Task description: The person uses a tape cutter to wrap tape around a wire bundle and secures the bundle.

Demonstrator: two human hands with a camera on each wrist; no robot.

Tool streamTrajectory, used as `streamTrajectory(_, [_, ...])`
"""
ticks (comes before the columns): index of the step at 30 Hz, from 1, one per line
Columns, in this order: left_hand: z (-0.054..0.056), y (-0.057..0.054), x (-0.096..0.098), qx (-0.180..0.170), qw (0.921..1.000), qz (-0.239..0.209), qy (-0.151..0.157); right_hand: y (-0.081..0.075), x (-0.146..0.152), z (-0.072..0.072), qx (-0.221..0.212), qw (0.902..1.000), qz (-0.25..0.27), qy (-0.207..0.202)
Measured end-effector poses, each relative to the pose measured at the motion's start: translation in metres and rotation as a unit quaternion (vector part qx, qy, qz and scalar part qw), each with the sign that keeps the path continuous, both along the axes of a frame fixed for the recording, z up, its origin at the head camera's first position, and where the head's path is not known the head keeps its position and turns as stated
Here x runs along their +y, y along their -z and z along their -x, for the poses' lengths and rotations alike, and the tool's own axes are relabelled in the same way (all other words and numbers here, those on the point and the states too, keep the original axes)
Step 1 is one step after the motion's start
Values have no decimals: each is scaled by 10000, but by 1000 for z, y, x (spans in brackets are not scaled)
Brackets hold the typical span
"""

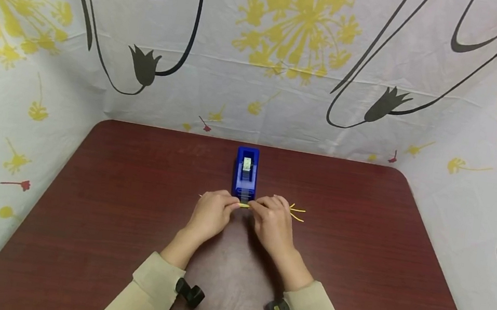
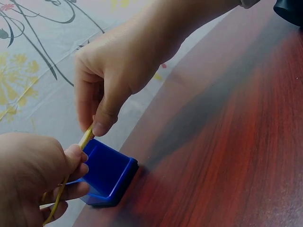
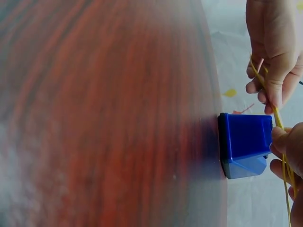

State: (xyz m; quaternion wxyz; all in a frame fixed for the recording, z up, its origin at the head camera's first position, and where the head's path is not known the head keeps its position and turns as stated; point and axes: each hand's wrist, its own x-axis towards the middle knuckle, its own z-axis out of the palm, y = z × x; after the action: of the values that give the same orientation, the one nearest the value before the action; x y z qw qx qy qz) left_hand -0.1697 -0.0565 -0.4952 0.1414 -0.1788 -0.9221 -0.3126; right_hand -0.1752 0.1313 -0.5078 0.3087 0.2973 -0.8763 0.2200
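A bundle of thin yellow strands (image 1: 244, 206) is stretched between both hands, just in front of the blue tape dispenser (image 1: 240, 175). My left hand (image 1: 211, 212) pinches the bundle between thumb and fingers. A short way to the right, my right hand (image 1: 273, 224) pinches it too, and loose ends fan out beyond that hand. Between the fingertips a short stretch of the strands (image 3: 277, 116) shows in the right wrist view. A roll of tape (image 1: 247, 164) sits in the dispenser, and a strip of tape (image 1: 245, 195) lies at its front, close to the bundle.
The dark red wooden table (image 1: 129, 202) has rounded far corners. A white sheet (image 1: 217, 30) with yellow and grey flower prints hangs behind and beside it. Each sleeve cuff carries a small black camera, such as the left camera (image 1: 190, 294).
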Motion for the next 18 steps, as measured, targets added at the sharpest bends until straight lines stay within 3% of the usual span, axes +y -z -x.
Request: streamTrajectory(18, [2,7,0,271,9993,-273,6,-8,-1,-3,-870,9954,-328,227])
